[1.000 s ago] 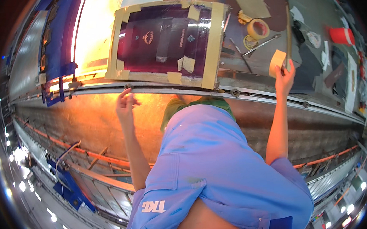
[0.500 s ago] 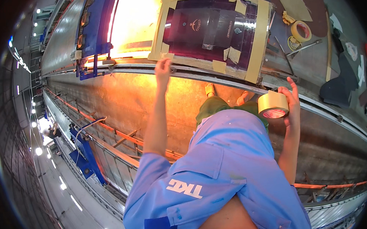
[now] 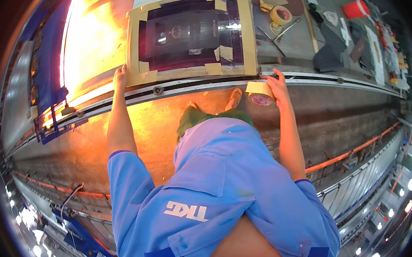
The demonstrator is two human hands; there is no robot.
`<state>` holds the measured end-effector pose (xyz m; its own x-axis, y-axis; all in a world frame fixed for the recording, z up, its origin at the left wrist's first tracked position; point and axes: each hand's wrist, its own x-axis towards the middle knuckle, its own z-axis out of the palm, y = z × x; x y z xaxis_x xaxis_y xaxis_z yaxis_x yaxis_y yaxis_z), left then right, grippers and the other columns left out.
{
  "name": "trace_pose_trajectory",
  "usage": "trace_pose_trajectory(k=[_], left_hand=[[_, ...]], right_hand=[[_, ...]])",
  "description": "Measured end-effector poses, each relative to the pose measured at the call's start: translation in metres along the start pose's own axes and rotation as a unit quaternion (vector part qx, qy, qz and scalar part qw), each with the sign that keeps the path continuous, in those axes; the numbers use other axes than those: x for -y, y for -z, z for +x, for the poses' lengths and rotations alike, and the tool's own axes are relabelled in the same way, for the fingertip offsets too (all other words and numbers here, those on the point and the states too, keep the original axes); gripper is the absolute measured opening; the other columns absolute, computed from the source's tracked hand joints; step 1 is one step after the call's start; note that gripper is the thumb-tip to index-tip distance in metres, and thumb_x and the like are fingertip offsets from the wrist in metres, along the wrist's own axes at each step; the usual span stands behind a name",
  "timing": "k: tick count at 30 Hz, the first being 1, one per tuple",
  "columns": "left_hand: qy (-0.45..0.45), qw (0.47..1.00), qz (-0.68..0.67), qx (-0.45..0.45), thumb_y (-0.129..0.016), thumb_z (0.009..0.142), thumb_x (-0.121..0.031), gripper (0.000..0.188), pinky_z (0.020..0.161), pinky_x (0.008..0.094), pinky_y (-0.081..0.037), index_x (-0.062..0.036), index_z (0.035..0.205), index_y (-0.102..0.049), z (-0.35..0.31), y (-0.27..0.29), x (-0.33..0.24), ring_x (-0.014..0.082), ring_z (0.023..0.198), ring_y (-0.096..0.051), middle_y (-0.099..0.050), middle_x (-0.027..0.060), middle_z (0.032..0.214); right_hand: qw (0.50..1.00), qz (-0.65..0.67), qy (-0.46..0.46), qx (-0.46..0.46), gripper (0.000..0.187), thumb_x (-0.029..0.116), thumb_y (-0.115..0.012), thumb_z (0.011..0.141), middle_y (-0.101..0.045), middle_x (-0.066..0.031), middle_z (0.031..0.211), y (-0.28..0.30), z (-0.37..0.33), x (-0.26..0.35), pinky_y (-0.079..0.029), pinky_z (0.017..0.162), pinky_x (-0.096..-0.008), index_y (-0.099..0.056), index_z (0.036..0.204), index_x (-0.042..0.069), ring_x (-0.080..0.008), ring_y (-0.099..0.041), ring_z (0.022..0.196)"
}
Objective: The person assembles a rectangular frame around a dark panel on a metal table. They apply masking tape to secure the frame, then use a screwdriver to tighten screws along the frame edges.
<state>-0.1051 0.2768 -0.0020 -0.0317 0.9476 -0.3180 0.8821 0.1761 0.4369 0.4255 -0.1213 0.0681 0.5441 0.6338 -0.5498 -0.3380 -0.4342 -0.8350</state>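
A flat rectangular frame with wide yellow tape borders (image 3: 191,75) and a dark purple sheet (image 3: 162,56) inside lies on the bench at the far side. It looks like a printing screen. My left hand (image 3: 120,79) is at its near left corner, fingers closed against the edge; the fingertips are partly hidden. Below its near right corner, my right hand (image 3: 277,86) holds a roll of yellow masking tape (image 3: 260,93), with the index finger raised. Loose tape pieces (image 3: 224,53) stick to the purple sheet.
A metal rail (image 3: 190,87) runs along the bench's near edge. Right of the frame lie another tape roll (image 3: 280,14), thin tools (image 3: 286,29) and dark cloths (image 3: 328,50). A red container (image 3: 356,9) stands farther off. Bright orange light glows at left, beside a blue machine part (image 3: 48,57).
The view has turned, shifting the bench scene left. My left hand has come up against the frame's left corner. My right hand still holds the tape roll, now nearer the frame's right corner.
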Motion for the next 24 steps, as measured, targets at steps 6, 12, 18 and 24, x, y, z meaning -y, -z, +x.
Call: trace_pose_trajectory(k=[6, 12, 18, 24], left_hand=[[-0.066, 0.997, -0.020, -0.035, -0.038, 0.094, -0.074, 0.081, 0.096, 0.0478, -0.046, -0.0019, 0.122, -0.064, 0.007, -0.025, -0.012, 0.0430, 0.111, -0.062, -0.068, 0.0265, 0.113], [-0.066, 0.996, -0.056, 0.025, -0.026, 0.090, -0.083, 0.099, 0.086, 0.0493, -0.046, 0.0056, 0.092, -0.069, -0.020, -0.011, -0.038, 0.0403, 0.093, -0.065, -0.067, 0.0282, 0.088], [-0.052, 0.992, -0.110, 0.012, -0.027, 0.091, -0.082, 0.092, 0.087, 0.0489, -0.046, -0.0007, 0.100, -0.069, -0.077, -0.040, -0.058, 0.0384, 0.098, -0.065, -0.068, 0.0227, 0.095], [-0.025, 1.000, 0.005, -0.004, -0.024, 0.093, -0.079, 0.087, 0.093, 0.0482, -0.045, -0.0065, 0.108, -0.070, -0.109, -0.076, -0.091, 0.0396, 0.110, -0.062, -0.069, 0.0201, 0.108]], right_hand=[[0.994, -0.038, 0.050, -0.086, 0.074, 0.005, -0.064, 0.085, -0.060, -0.0217, 0.135, -0.027, -0.007, -0.005, -0.051, 0.093, -0.0344, -0.032, 0.151, 0.014, -0.0226, -0.062, 0.112], [0.983, -0.049, 0.116, -0.130, 0.080, 0.010, -0.068, 0.080, -0.060, -0.0231, 0.135, -0.021, -0.006, -0.012, -0.047, 0.100, -0.0376, -0.033, 0.152, 0.014, -0.0252, -0.061, 0.118], [0.984, 0.015, 0.116, -0.135, 0.077, 0.008, -0.063, 0.082, -0.058, -0.0218, 0.138, 0.021, -0.024, -0.011, -0.047, 0.098, -0.0360, -0.032, 0.152, 0.014, -0.0229, -0.060, 0.119], [0.981, -0.034, 0.119, -0.152, 0.071, 0.003, -0.060, 0.087, -0.055, -0.0221, 0.141, 0.075, -0.011, -0.006, -0.050, 0.091, -0.0330, -0.033, 0.151, 0.015, -0.0193, -0.061, 0.107]])
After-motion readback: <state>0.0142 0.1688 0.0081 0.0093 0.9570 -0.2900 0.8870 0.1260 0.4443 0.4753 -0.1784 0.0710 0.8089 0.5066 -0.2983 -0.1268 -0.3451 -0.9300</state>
